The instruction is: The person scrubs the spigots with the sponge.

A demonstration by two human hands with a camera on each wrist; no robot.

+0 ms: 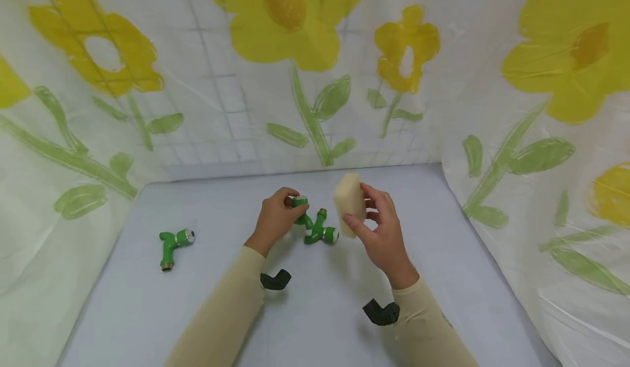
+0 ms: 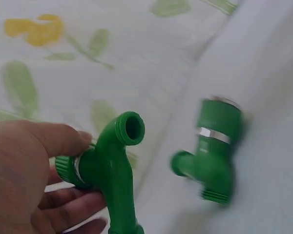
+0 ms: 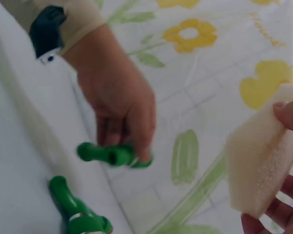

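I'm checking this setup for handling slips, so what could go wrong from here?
The left hand grips the held green tap near its ribbed end, with the rest sticking out, so it might twist or slip.
Another green tap lies close by on the table; lowering the held one could knock it.
The right hand holds the pale sponge-like block between thumb and fingers; a loose grip might drop it.
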